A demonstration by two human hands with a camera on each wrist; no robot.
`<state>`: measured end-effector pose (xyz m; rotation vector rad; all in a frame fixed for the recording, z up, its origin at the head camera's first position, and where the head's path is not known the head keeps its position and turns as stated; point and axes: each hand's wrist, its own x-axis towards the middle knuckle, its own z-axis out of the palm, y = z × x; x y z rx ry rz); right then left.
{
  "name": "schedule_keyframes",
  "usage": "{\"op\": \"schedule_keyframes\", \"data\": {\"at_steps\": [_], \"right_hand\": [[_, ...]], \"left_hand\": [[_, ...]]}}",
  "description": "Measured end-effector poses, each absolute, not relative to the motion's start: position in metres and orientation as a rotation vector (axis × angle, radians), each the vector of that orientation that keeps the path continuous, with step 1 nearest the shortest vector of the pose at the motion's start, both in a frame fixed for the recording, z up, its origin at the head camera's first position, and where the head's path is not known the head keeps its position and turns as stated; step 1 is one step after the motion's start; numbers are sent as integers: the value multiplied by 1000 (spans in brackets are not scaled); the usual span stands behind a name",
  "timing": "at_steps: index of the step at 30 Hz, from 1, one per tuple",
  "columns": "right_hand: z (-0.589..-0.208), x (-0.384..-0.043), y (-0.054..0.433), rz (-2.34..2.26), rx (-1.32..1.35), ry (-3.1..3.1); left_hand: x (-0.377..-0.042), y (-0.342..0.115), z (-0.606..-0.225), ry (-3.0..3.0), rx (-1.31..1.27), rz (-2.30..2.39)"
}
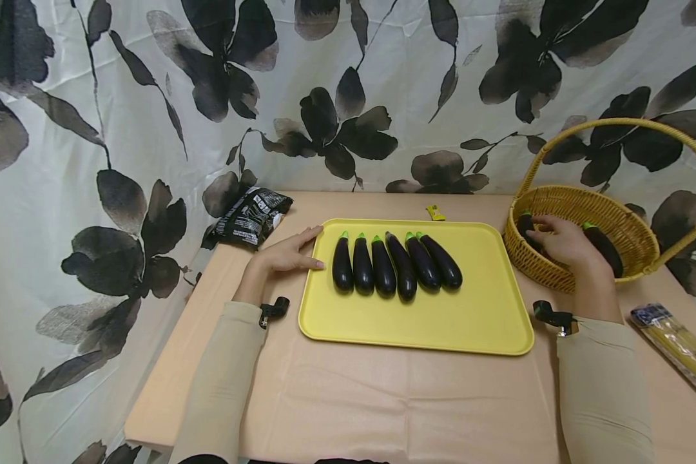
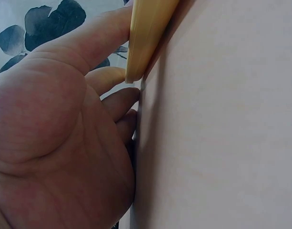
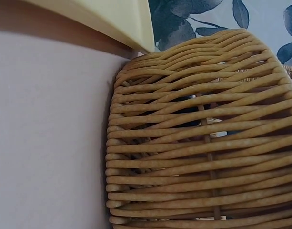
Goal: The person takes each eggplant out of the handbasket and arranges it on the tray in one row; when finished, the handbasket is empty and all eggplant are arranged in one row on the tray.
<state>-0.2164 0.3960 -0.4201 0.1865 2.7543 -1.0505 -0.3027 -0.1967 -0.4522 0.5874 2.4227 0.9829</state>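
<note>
Several dark purple eggplants lie in a row on the yellow tray, green stem ends away from me. My left hand rests against the tray's left edge. In the left wrist view its thumb touches the tray's side, and the fingers are loosely bent beside it. My right hand reaches into the wicker basket and holds an eggplant near the left wall. Another eggplant lies to the right of that hand. In the right wrist view the basket's weave hides most of the hand.
A black printed packet lies at the table's back left corner. Behind the tray is a small yellow wrapper. A long clear-and-yellow package lies at the right. The basket's tall handle arches above it; a floral curtain hangs behind.
</note>
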Motion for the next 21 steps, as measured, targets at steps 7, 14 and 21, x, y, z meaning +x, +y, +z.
{"op": "schedule_keyframes", "data": {"at_steps": [7,14,21], "right_hand": [[-419,-217,395,-1083,148,2731],[-417,-218,396,-1070,120,2737],[-416,-217,396,-1062,114,2736]], "left_hand": [[-302,-196,-451,2419,567,995],[-302,-196,-450,2421,564,994],[-303,-197,-453,2421,581,993]]}}
